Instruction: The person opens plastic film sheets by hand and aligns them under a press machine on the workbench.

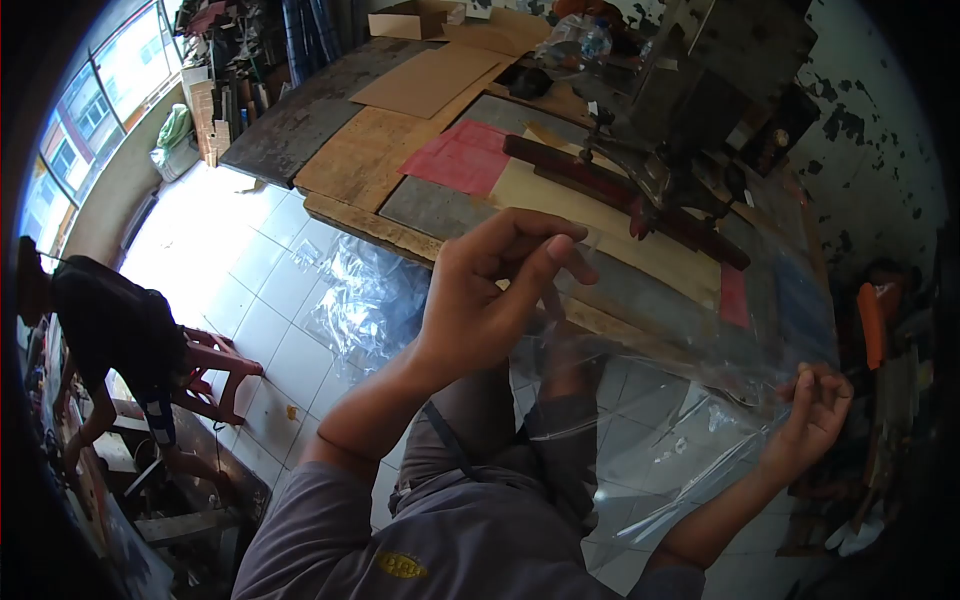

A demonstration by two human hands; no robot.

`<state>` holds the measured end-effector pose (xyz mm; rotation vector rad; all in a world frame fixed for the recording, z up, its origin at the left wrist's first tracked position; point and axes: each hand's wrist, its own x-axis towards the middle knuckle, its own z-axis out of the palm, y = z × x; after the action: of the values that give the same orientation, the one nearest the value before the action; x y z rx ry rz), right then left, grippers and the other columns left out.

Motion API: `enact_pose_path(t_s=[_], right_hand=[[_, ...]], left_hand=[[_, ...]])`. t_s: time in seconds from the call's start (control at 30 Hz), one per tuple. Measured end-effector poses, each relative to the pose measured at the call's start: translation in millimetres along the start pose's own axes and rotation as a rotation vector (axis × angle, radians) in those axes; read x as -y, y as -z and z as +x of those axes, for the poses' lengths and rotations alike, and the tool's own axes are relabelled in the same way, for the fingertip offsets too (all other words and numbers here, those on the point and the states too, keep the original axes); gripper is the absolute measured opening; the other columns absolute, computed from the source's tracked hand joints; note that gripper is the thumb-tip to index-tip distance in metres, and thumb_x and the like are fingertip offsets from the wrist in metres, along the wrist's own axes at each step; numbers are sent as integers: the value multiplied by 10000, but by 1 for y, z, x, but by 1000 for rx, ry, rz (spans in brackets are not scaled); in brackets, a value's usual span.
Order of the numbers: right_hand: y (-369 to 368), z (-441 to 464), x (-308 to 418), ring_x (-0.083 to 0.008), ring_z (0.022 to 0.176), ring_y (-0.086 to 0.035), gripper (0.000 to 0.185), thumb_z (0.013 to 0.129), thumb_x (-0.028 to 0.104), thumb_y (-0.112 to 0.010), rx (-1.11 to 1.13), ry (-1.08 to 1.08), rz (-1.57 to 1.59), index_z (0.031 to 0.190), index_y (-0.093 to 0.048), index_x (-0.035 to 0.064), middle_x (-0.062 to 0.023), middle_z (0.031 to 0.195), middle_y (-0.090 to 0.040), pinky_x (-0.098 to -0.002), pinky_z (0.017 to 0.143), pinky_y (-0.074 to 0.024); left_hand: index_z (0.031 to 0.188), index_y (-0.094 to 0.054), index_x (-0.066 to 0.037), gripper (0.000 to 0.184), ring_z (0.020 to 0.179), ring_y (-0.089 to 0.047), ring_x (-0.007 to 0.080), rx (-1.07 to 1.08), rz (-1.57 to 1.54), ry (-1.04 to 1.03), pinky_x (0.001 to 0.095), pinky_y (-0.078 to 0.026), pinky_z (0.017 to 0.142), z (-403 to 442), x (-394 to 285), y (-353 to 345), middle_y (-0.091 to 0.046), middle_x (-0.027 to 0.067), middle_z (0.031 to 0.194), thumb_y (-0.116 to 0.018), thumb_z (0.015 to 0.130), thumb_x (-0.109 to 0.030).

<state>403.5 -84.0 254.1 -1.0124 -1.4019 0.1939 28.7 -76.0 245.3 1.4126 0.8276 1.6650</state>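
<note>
A clear plastic sheet stretches between my two hands over my lap and the front edge of the work table. My left hand is raised near the table edge, thumb and forefinger pinched on one corner of the sheet. Lower and farther right, my right hand has its fingers closed on the other end. The sheet is see-through, so its exact outline is hard to follow. Ahead of my hands, a machine's long dark red bar lies across the table over a yellowish strip.
Crumpled clear plastic is heaped on the tiled floor below the table's left edge. Red material and cardboard lie on the work table. At left, another person bends beside a red stool. An orange object is at right.
</note>
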Motion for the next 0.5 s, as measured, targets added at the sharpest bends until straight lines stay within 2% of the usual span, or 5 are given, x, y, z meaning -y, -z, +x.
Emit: enact_pose_path(t_s=[0.17,0.2,0.33,0.47,0.5], right_hand=[[5,-21,15,-98,676,-598,173,992,35,-674,-53,-52,-128,1096,-536,46,-95,970,-687,-219,597,-440],[1,-19,12,-92,668,-595,169,988,33,-682,-38,-99,-147,1082,-542,47,-90,956,-691,-215,590,-430],[-18,9,-4,-70,660,-588,173,961,26,-714,107,-311,-90,1016,-551,54,-74,923,-702,-204,556,-397],[-1,11,41,-60,639,-560,184,949,-3,-705,115,-153,-213,976,-532,55,-72,908,-686,-203,529,-385],[5,5,40,-60,637,-555,185,948,-9,-702,112,-200,-201,973,-530,53,-75,906,-683,-204,532,-393]], left_hand=[[1168,-650,30,170,790,-670,43,-49,82,108,194,-482,612,-10,21,-6,-766,77,935,-594,1066,-94],[1151,-661,27,173,698,-625,27,-70,40,183,201,-462,576,-8,32,-8,-753,57,908,-617,1058,-113],[1160,-666,18,190,605,-553,8,-76,162,287,202,-417,524,17,76,-10,-722,36,866,-621,1061,-138],[1171,-668,11,193,607,-537,-1,-36,94,332,196,-404,516,20,51,-11,-691,22,835,-612,1067,-141],[1174,-668,10,191,615,-540,-2,-28,75,327,194,-405,519,12,45,-13,-686,20,835,-610,1068,-138]])
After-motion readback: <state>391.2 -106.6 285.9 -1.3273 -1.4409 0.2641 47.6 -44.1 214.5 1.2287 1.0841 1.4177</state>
